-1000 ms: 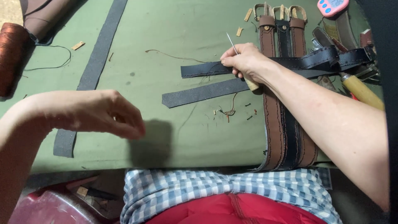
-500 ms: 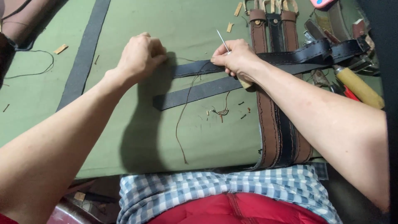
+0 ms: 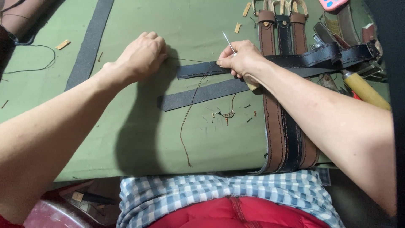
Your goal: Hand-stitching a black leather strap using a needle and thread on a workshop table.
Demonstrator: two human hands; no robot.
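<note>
Hands at work — right hand (image 3: 242,59) pinches needle (image 3: 228,42) on black strap (image 3: 202,69), left hand (image 3: 143,55) pinches thread (image 3: 187,116)

– Where's the camera looking from?
– One only, on the person's head, tilted steeply down over the green table (image 3: 139,139), close above its near edge, facing the far side.

Three buckled belts (image 3: 283,84), two black leather strips (image 3: 202,95), two hands (image 3: 143,55).
</note>
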